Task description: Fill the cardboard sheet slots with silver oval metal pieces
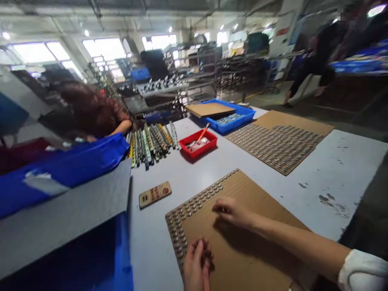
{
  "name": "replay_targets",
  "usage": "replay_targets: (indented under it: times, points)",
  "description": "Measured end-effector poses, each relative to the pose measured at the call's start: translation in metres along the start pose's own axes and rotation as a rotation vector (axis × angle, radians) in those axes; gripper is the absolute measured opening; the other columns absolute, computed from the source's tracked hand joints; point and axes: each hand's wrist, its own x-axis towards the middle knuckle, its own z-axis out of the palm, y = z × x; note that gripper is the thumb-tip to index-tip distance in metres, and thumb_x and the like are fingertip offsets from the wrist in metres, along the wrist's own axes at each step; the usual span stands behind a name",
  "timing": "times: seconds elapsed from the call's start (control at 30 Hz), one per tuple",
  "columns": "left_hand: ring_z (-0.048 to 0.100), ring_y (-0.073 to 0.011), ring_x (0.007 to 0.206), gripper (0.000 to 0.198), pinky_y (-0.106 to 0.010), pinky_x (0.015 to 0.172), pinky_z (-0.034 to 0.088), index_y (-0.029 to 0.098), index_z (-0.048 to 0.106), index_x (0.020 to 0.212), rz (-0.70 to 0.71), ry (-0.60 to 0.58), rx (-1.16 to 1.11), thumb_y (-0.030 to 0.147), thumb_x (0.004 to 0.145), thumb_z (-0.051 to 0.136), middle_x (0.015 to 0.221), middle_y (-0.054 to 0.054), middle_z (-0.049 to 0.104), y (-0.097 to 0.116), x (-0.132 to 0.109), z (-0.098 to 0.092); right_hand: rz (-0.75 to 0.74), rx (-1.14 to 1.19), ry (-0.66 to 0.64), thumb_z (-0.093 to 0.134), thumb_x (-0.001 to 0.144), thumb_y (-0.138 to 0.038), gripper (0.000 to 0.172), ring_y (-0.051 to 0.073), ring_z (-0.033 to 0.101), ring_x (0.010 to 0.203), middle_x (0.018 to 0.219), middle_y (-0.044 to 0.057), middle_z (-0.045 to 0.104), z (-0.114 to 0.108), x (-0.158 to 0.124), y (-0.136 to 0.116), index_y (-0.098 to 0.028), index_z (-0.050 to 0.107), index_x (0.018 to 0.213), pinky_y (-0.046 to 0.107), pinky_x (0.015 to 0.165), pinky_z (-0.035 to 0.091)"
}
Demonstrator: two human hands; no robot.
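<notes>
A brown board (251, 206) lies on the white table, with rows of small round metallic pieces (194, 204) along its far edge and left side. Over the lower left of this board, my left hand (198, 262) is closed with its fingers curled inward; what they hold, if anything, is hidden. My right hand (228, 211) hovers above the middle of the board, just right of the rows. Its thumb and fingers are pinched together, and anything between them is too small to make out.
A phone-shaped patterned case (155, 194) lies left of the board. Beyond are a red tray (198, 144), a blue bin (224, 127), patterned strips (151, 141) and a second board covered with pieces (275, 145). A co-worker (93, 109) sits behind blue sheeting (66, 169) at left; another person walks far right.
</notes>
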Motion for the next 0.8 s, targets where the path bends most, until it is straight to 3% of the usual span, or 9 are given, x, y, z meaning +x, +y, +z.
replay_targets:
  times: [0.1,0.23,0.43,0.8]
  points:
    - [0.060,-0.0111,0.064,0.031,-0.021,0.061,0.046,0.017,0.064,0.086,-0.022,-0.041,-0.172,0.032,0.064,0.079,0.080,-0.004,0.067,-0.009,-0.008,-0.001,0.050,-0.046,-0.024,0.052,0.085,-0.014,0.015,0.014,0.057,0.070,0.081,0.004,0.064,-0.005,0.003,0.025,-0.018,0.064,0.093,0.025,0.065,0.046]
    - [0.058,-0.0101,0.065,0.032,-0.021,0.061,0.044,0.016,0.064,0.087,-0.033,-0.018,-0.163,0.036,0.066,0.078,0.082,-0.005,0.066,-0.012,-0.007,0.001,-0.070,-0.241,-0.086,0.047,0.091,-0.020,0.018,0.015,0.060,0.077,0.086,0.006,0.066,0.005,0.009,0.043,-0.019,0.065,0.093,0.025,0.069,0.046]
    - [0.058,-0.0105,0.066,0.032,-0.023,0.066,0.044,0.015,0.063,0.086,-0.031,-0.031,-0.168,0.035,0.066,0.077,0.083,-0.005,0.067,-0.011,-0.010,0.002,-0.105,-0.334,-0.167,0.040,0.095,-0.022,0.027,0.016,0.057,0.079,0.087,0.007,0.064,0.020,0.019,0.045,-0.018,0.066,0.093,0.026,0.071,0.044]
    - [0.056,-0.0104,0.064,0.034,-0.023,0.062,0.042,0.015,0.062,0.087,-0.012,-0.061,-0.128,0.037,0.066,0.076,0.083,-0.006,0.066,-0.016,-0.008,0.003,-0.112,-0.503,-0.277,0.039,0.093,-0.017,0.029,0.015,0.054,0.080,0.088,0.007,0.061,0.020,0.028,0.040,-0.018,0.067,0.089,0.024,0.070,0.041]
